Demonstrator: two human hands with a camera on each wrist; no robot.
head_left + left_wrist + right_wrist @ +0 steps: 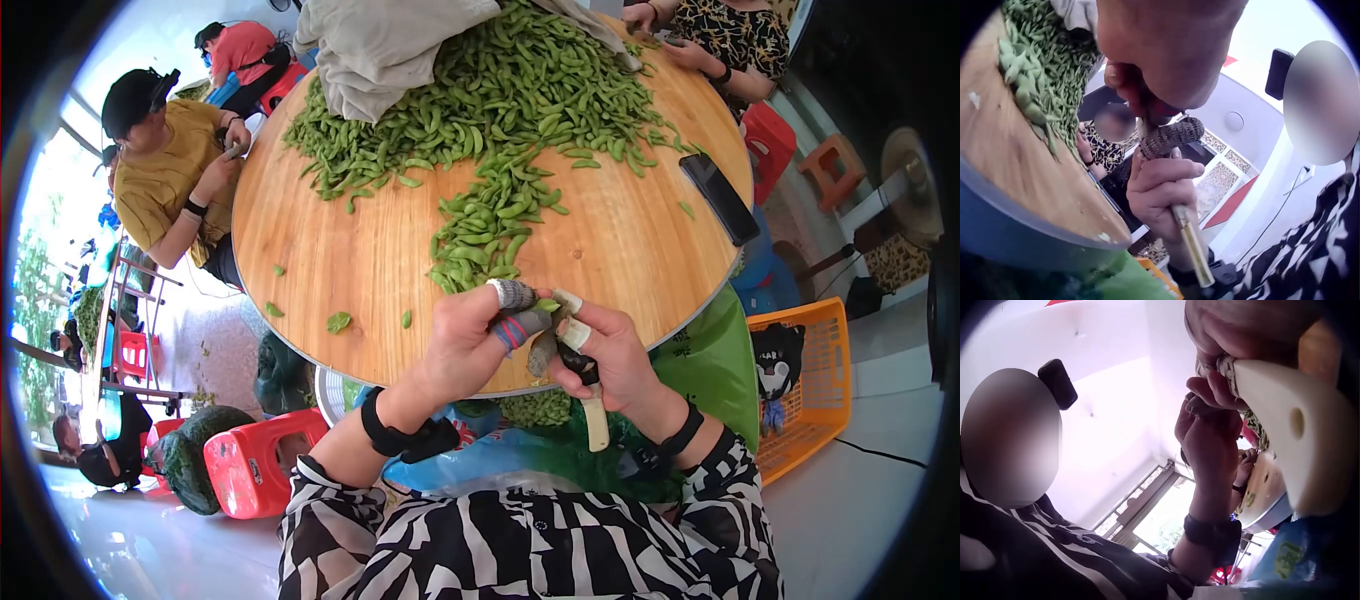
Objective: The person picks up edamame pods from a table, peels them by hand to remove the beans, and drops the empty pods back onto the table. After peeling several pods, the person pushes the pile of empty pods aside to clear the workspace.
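Observation:
My left hand (pixel 468 340) is over the near edge of the round table, with a knitted grey cover (pixel 513 293) on one finger and grey-blue wrapping on another. Its fingertips pinch a green soybean pod (pixel 547 305). Close against it, my right hand (pixel 622 365) has pale tape round its fingers. That hand grips a tool with a cream handle (pixel 597 422) and a black collar; the tool's working end is hidden among the fingers. In the right wrist view the handle (pixel 1266 394) looms large, with a hole through it.
Green soybean pods (pixel 470 110) are heaped on the wooden table (pixel 330 260), a trail of them reaching toward my hands. Grey cloth (pixel 385 50) covers part of the heap. A black phone (pixel 718 198) lies at the right edge. Other people sit around, near red stools (pixel 262 465) and an orange basket (pixel 815 390).

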